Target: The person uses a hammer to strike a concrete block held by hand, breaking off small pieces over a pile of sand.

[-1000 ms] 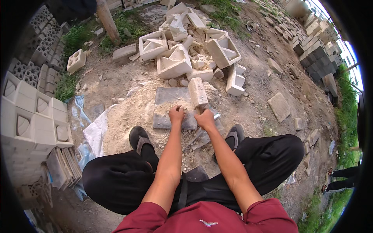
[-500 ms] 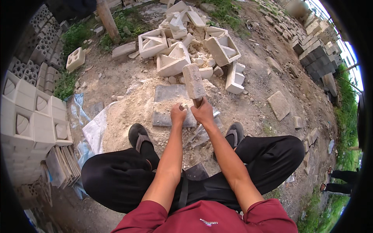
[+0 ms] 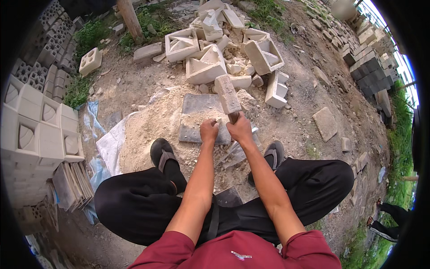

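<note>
A dusty mallet (image 3: 227, 95) with a block-shaped head is in my right hand (image 3: 240, 129), which is wrapped round its short brown handle. Its head stands raised, pointing away from me. To its left, my left hand (image 3: 209, 130) is closed in a pinch, with a small pale chunk (image 3: 218, 120) at the fingertips. That hand is low over a dark flat slab (image 3: 191, 104) on the ground, strewn with pale crumbs and powder. A heap of crushed pale grit (image 3: 150, 119) lies left of the slab.
Beyond the slab rises a pile of broken pale blocks (image 3: 206, 65). Moulded blocks (image 3: 51, 136) are stacked at left beside leaning boards (image 3: 74, 186). A white sack (image 3: 112, 145) lies near my left foot. Grey blocks (image 3: 371, 74) stand far right; another person's legs (image 3: 389, 222) show lower right.
The view has shifted slightly, so the scene sits a little further right. Both hands keep nearly the same pose, mallet still raised. The other person's legs have moved.
</note>
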{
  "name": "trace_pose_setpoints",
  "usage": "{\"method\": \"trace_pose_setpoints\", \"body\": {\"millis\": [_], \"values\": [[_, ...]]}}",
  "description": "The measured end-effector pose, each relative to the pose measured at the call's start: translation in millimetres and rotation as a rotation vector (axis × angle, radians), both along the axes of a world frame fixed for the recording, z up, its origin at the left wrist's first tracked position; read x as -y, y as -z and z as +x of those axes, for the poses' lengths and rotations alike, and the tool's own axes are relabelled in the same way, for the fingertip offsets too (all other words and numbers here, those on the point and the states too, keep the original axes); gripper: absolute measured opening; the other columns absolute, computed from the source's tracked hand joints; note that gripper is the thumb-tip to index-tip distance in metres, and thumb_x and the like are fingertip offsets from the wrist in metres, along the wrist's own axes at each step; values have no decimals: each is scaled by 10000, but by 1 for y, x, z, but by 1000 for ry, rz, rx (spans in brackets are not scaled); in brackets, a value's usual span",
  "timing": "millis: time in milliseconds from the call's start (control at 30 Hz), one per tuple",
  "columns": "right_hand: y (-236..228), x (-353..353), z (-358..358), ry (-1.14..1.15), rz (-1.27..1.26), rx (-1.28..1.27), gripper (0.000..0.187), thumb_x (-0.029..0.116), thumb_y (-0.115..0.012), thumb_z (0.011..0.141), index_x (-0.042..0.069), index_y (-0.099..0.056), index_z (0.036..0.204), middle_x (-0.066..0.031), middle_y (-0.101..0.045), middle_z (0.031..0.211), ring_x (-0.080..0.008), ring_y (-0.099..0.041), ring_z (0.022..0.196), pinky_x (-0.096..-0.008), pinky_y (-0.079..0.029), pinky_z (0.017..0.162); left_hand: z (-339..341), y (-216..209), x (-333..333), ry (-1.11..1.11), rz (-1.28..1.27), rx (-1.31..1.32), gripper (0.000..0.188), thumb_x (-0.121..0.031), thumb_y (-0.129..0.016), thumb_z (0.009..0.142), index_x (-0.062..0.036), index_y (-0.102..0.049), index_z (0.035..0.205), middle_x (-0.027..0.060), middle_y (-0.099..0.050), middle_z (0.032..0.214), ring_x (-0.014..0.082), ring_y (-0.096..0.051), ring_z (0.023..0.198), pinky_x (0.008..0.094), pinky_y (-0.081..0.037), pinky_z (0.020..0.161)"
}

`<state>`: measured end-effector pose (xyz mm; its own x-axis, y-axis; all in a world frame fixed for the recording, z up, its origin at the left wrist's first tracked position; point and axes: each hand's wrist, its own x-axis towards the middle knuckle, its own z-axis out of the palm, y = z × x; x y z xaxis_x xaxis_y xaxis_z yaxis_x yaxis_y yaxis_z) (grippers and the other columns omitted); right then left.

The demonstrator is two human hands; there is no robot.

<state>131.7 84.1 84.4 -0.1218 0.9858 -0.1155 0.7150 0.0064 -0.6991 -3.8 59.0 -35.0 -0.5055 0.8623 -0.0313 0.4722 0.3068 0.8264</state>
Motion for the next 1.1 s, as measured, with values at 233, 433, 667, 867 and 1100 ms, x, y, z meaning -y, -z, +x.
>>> {"method": "trace_pose_setpoints", "body": {"millis": [233, 433, 667, 867, 1100], "values": [[55, 15, 18, -37, -46, 96, 485, 193, -647, 706, -70, -482, 1079, -312, -633, 912, -489, -600, 898, -497, -498, 795, 15, -20, -7, 39, -90, -18, 259, -194, -702, 748, -64, -722, 971, 149, -703, 946, 294, -684, 867, 378, -530, 784], [29, -2, 13, -109, -175, 198, 507, 189, -678, 704, -55, -474, 1098, -308, -636, 932, -469, -609, 925, -497, -496, 816, 2, -19, -1, 35, -146, -5, 208, -208, -678, 771, -100, -714, 945, 159, -669, 954, 345, -642, 900, 431, -508, 802], [8, -3, -2, 40, 145, -72, 377, 137, -629, 733, -38, -457, 1018, -305, -627, 864, -482, -600, 867, -521, -489, 746, 4, -25, 1, 52, -118, -64, 199, -212, -681, 775, -87, -709, 928, 155, -654, 974, 349, -629, 922, 435, -505, 811], [42, -4, 28, -162, -272, 152, 499, 177, -669, 693, -77, -489, 1083, -318, -631, 941, -459, -608, 944, -476, -506, 809, -4, -18, -3, 50, -93, -115, 255, -205, -718, 740, -75, -720, 959, 155, -682, 898, 336, -655, 866, 417, -520, 770], [23, -17, 14, 8, 121, -280, 494, 201, -661, 680, -57, -541, 1085, -275, -650, 974, -410, -636, 951, -442, -501, 811, 1, -18, 2, 70, -50, -149, 274, -216, -703, 759, -65, -710, 986, 158, -680, 904, 332, -652, 862, 420, -518, 765]]}}
